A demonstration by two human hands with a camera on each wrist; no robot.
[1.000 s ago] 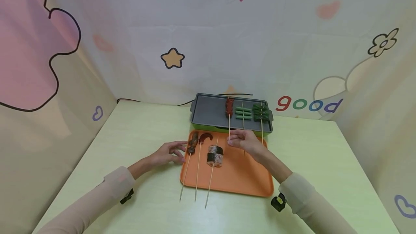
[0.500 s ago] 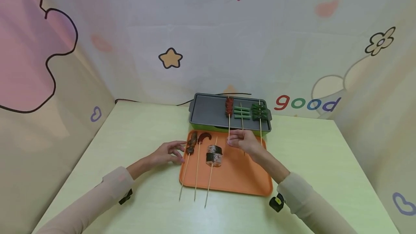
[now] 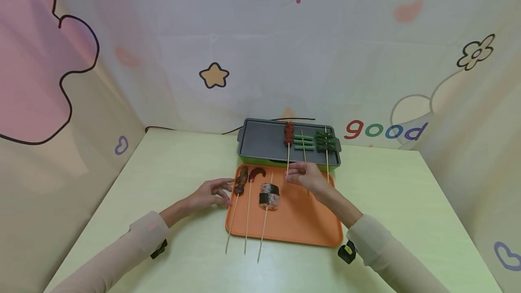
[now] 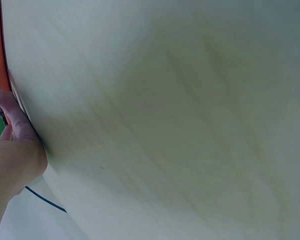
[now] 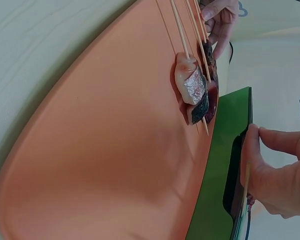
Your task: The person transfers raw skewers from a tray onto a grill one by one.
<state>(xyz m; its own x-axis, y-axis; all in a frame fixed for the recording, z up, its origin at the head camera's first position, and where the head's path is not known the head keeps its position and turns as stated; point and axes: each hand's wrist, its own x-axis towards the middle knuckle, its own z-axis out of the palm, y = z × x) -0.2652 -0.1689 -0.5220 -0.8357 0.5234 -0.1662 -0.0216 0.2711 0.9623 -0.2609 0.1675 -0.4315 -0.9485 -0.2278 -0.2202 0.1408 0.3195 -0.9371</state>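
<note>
My right hand pinches the stick of a red meat skewer, whose pieces lie on the dark grill pan. In the right wrist view, the thumb and index finger come together at the pan's front edge. Just right of the red skewer lies a skewer of green stalks, then a leafy green skewer. My left hand rests at the left rim of the orange tray, fingers relaxed. On the tray are a brown meat skewer, a dark red curled skewer and a black-and-white skewer.
The tray stands directly in front of the pan on a pale table. Several sticks overhang the tray's front and the pan's front edge. A dark cable runs along the back, before a printed curtain.
The red meat skewer has shifted slightly right and now sits closer to the green stalks. The left hand stays at the tray's rim. The head view has moved a little.
</note>
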